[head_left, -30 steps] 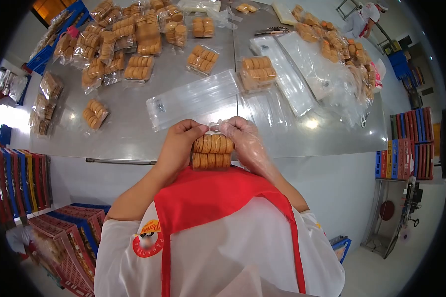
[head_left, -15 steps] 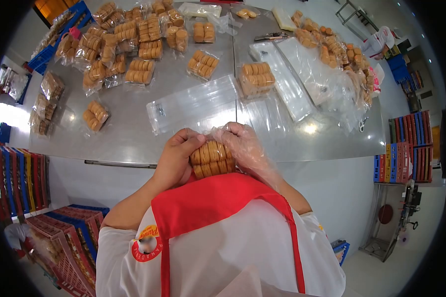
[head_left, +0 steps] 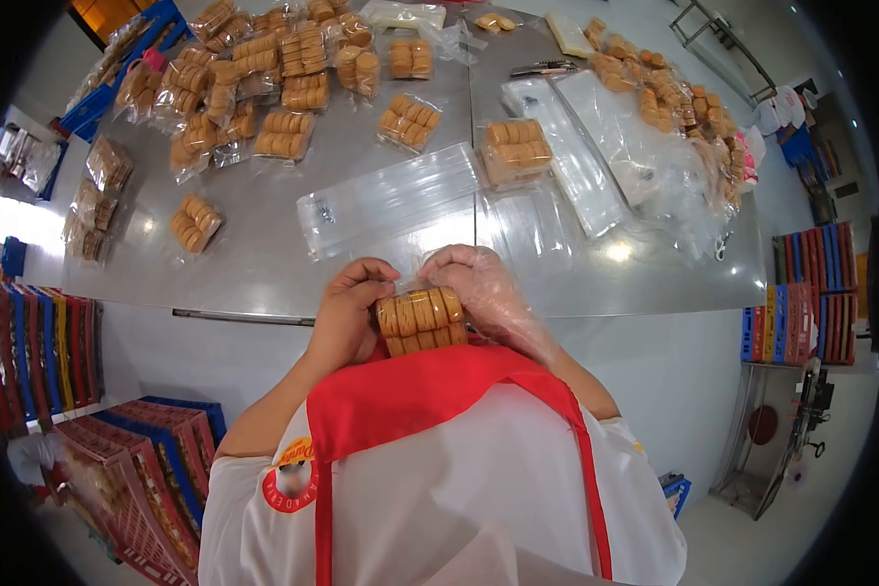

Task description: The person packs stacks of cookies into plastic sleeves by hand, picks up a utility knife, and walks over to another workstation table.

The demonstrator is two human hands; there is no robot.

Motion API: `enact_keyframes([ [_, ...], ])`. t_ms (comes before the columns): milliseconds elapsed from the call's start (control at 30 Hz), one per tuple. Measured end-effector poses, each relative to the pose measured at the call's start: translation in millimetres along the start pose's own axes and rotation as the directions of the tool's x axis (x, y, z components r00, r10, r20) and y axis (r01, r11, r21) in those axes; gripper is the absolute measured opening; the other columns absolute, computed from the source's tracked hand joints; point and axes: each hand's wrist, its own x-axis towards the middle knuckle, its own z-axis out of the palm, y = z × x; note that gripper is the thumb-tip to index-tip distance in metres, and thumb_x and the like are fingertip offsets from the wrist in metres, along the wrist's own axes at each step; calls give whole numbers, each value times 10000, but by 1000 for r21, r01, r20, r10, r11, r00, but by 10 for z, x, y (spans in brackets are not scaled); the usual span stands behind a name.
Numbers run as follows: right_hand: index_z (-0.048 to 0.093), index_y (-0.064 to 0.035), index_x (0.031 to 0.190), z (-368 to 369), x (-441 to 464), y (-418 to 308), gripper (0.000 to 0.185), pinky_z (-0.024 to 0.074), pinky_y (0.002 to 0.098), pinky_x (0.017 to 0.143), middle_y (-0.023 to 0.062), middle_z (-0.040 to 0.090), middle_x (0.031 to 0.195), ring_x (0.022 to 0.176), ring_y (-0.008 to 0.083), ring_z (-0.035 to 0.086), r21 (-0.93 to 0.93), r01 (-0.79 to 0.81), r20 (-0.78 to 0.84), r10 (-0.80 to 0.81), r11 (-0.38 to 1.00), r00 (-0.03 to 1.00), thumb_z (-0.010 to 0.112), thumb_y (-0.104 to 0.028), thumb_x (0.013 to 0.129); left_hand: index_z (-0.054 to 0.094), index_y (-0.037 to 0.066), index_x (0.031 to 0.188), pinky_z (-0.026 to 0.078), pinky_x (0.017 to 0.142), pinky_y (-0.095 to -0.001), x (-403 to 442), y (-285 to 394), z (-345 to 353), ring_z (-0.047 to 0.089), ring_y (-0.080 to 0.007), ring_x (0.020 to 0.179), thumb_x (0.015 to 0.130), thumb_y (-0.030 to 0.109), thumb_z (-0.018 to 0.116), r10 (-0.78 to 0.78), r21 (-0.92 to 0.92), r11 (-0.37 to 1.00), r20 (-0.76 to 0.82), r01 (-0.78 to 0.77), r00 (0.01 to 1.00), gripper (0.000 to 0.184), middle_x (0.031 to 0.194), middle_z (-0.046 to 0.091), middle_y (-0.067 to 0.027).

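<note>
While one biscuit pack (head_left: 420,314) is held, clear bags (head_left: 391,203) lie beyond.

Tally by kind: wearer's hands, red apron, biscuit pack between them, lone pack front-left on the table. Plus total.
Hands: 2 (left hand, bare; right hand, clear-gloved)
Biscuit packs: 2 (pack between hands; lone pack)
Red apron: 1
Total: 5

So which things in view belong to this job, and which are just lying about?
Likely part of the job:
cookie pack between left hand and gloved right hand
flat clear bags, just beyond the hands
cookie pile, far right of table

Apparently just lying about:
dark tool, type unclear
small metal item, too small to identify
stacked crates, off the table
</note>
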Motion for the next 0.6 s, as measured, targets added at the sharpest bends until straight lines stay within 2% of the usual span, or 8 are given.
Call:
enact_keyframes([
  [67, 665, 35, 922, -20, -46, -22, 177, 522, 274, 728, 115, 680, 921, 811, 149, 629, -73, 3, 8, -3, 997, 1000, 546, -90, 884, 629, -21, 957, 469, 731, -248, 0, 33, -51, 565, -121, 813, 890, -17, 487, -156, 21, 988, 46, 155, 987, 158, 959, 596, -64],
  [167, 679, 43, 942, -15, -93, -42, 221, 510, 271, 747, 99, 672, 908, 820, 136, 614, -77, 31, 20, -29, 997, 999, 545, -124, 886, 648, -62, 1001, 481, 807, -259, -67, 67, -3, 595, -149, 895, 907, 8, 458, -143, 114, 983, 9, 141, 990, 223, 1032, 603, -75],
  [267, 685, 33, 998, -23, -170, -31, 255, 500, 280, 809, 99, 672, 942, 878, 151, 613, -43, 24, 99, -20, 999, 995, 568, -174, 907, 647, -65, 1006, 480, 858, -283, -122, 61, -46, 595, -153, 951, 944, 63, 479, -4, 306, 952, 25, -4, 1000, 220, 1057, 589, -71],
  [367, 678, 32, 1045, -55, -183, 39, 285, 502, 297, 845, 105, 670, 988, 917, 158, 616, -83, 62, 130, -50, 995, 990, 594, -214, 926, 638, -62, 1044, 469, 907, -310, -172, 47, -71, 592, -188, 1006, 921, 191, 626, 5, 376, 926, 72, -32, 997, 282, 1070, 572, -94],
  [400, 674, 33, 1056, -81, -176, 83, 295, 505, 302, 851, 106, 668, 1001, 924, 157, 616, -108, 84, 126, -71, 991, 990, 602, -225, 932, 632, -55, 1069, 471, 906, -315, -175, 63, -65, 590, -198, 1006, 887, 225, 677, 77, 532, 834, 152, -147, 985, 337, 1060, 568, -98],
  [467, 658, 30, 1095, -162, -163, 180, 328, 509, 314, 872, 108, 671, 1019, 937, 169, 628, -34, 45, 151, -40, 998, 988, 616, -257, 942, 619, -40, 1120, 475, 905, -325, -193, 117, -35, 588, -220, 1006, 818, 293, 778, 171, 746, 549, 342, -378, 924, 477, 1041, 560, -105],
  [567, 629, 22, 1173, -168, -254, 162, 435, 492, 347, 944, 130, 637, 1140, 1058, 209, 611, 135, -67, 172, 43, 989, 984, 636, -347, 942, 582, -35, 1190, 483, 900, -340, -226, 181, 23, 596, -257, 1017, 735, 289, 848, 104, 849, 360, 375, -387, 921, 618, 1049, 575, -132],
  [600, 619, 18, 1202, -161, -288, 147, 480, 482, 361, 976, 141, 619, 1197, 1115, 226, 599, 203, -110, 179, 73, 973, 981, 643, -384, 940, 570, -35, 1205, 488, 896, -342, -219, 183, 16, 603, -258, 1019, 738, 288, 846, 85, 848, 398, 346, -350, 935, 632, 1071, 584, -137],
])
